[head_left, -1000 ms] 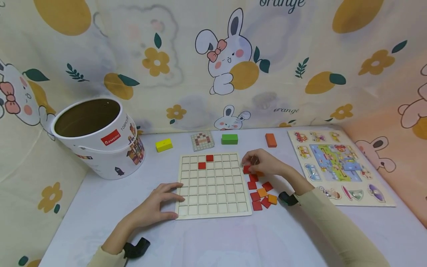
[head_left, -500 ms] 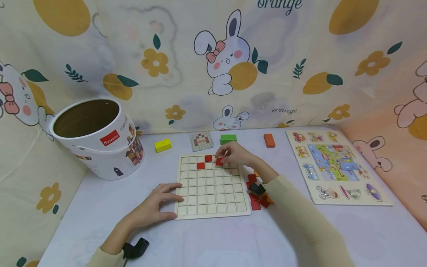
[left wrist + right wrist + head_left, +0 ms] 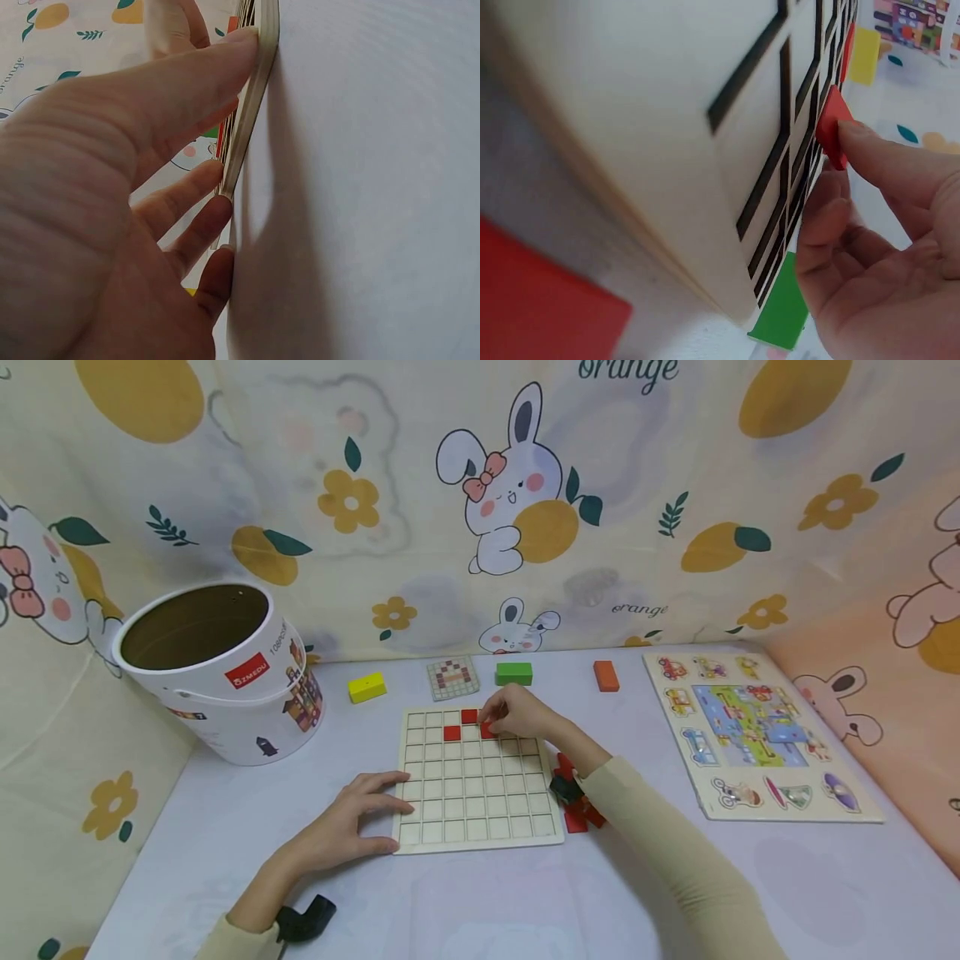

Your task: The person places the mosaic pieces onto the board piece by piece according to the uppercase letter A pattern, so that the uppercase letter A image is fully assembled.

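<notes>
Readable text: the white bucket (image 3: pixel 225 672) at the desk's far left carries a red "ZMEDU" label with "108PCS" beside it; the backdrop cloth (image 3: pixel 630 460) prints "orange" at top centre and again lower down, above the desk's back edge.

Right hand (image 3: pixel 517 714) pinches a red square tile (image 3: pixel 488 731) with its fingertips (image 3: pixel 855 135) and holds it on a cell in the second row of the wooden grid board (image 3: pixel 480 793), just right of centre. In the right wrist view the tile sits tilted, one edge at the board, not flat in the cell. Two red tiles are seated: one (image 3: pixel 469 716) in the top row, one (image 3: pixel 452 732) in the second row.

Left hand (image 3: pixel 352 822) lies spread and flat on the desk (image 3: pixel 525 902), fingers (image 3: pixel 187 90) pressed on the board's left edge near the front corner.

Edges and room: the board is near the desk's middle, with bare desk in front. Loose red tiles (image 3: pixel 577 814) lie just off its right edge, partly hidden by the right sleeve (image 3: pixel 675 852). Behind the board, in a row: yellow block (image 3: pixel 367 687), small pattern card (image 3: pixel 453 677), green block (image 3: pixel 513 673), orange block (image 3: pixel 606 676). A vehicle peg puzzle (image 3: pixel 750 735) lies at right, well apart from the board.
</notes>
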Available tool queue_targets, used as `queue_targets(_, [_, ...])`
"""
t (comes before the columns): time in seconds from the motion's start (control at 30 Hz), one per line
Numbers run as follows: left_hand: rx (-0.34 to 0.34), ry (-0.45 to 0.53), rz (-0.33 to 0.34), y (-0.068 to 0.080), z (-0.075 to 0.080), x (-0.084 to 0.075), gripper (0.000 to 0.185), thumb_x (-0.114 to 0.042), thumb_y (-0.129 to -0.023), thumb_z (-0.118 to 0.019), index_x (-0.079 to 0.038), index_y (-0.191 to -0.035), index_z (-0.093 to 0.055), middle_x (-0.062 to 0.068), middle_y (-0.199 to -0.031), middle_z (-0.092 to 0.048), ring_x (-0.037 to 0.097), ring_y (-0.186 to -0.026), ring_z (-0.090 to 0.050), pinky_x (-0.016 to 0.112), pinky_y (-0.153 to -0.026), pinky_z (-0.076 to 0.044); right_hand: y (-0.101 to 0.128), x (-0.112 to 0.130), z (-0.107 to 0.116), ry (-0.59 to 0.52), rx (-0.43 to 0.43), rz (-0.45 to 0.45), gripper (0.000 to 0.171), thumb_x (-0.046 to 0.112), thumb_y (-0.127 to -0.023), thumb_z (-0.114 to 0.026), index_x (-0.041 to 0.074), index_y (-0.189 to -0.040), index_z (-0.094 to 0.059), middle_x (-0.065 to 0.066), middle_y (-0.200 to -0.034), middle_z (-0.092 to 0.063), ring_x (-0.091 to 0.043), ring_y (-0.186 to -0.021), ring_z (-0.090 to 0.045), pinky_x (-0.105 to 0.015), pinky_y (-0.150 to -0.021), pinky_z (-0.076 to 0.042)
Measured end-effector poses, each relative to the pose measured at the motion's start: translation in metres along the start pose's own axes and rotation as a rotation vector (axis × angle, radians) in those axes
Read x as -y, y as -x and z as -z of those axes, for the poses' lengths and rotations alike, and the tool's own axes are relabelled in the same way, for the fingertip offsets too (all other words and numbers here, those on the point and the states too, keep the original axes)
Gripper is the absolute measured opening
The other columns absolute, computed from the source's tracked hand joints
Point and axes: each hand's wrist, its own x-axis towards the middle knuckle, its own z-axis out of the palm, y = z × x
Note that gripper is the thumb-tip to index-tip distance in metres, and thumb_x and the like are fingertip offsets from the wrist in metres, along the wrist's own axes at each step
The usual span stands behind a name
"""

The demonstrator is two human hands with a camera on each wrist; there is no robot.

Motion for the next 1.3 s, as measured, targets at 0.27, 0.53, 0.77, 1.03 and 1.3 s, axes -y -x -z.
queue_targets(0.27, [-0.003,-0.003,-0.005,0.000,0.000,0.000,0.041,-0.033,-0.079,-0.083,-0.026,-0.118,-0.072,0.003,-0.153,-0.042,0.034,-0.140,-0.033,0.068,-0.108,-0.026,0.004,-0.004,0.000,0.013,-0.030,-0.046,0.024,-0.006,-0.085,-0.072,-0.005,-0.108,-0.071,-0.009,-0.084,-0.065,-0.017,-0.075,-0.057,-0.028,-0.072,-0.051])
queue_targets(0.53, [0.001,-0.009,-0.002,0.000,-0.001,0.001,0.041,-0.034,-0.080,-0.083,-0.027,-0.118,-0.071,0.002,-0.153,-0.042,0.034,-0.140,-0.034,0.067,-0.109,-0.026,0.023,-0.003,0.025,-0.015,-0.019,-0.004,0.024,-0.001,-0.089,-0.068,-0.006,-0.113,-0.068,-0.013,-0.094,-0.067,-0.024,-0.087,-0.061,-0.034,-0.080,-0.053])
queue_targets(0.77, [0.004,-0.023,0.010,0.000,0.000,0.000,0.041,-0.035,-0.080,-0.083,-0.028,-0.118,-0.071,0.003,-0.153,-0.043,0.034,-0.140,-0.034,0.067,-0.109,-0.026,0.069,-0.001,0.042,0.113,0.028,-0.078,0.036,0.016,-0.097,-0.065,-0.002,-0.128,-0.061,-0.018,-0.127,-0.062,-0.034,-0.120,-0.054,-0.052,-0.100,-0.047])
queue_targets(1.03, [0.000,-0.024,0.017,0.002,0.000,0.000,0.040,-0.036,-0.080,-0.083,-0.027,-0.118,-0.072,0.004,-0.153,-0.042,0.035,-0.140,-0.034,0.067,-0.109,-0.027,0.087,0.013,0.015,0.477,0.175,-0.003,0.074,0.051,-0.098,-0.055,0.010,-0.156,-0.033,-0.010,-0.165,-0.020,-0.039,-0.151,-0.006,-0.072,-0.111,-0.009])
queue_targets(1.3, [-0.008,-0.020,0.002,0.001,-0.001,-0.001,0.040,-0.034,-0.079,-0.083,-0.027,-0.117,-0.072,0.005,-0.153,-0.043,0.036,-0.140,-0.034,0.068,-0.108,-0.027,0.073,0.020,-0.002,0.563,0.240,-0.033,0.079,0.066,-0.098,-0.037,0.018,-0.159,-0.024,-0.005,-0.167,-0.010,-0.038,-0.151,0.004,-0.069,-0.113,0.001])
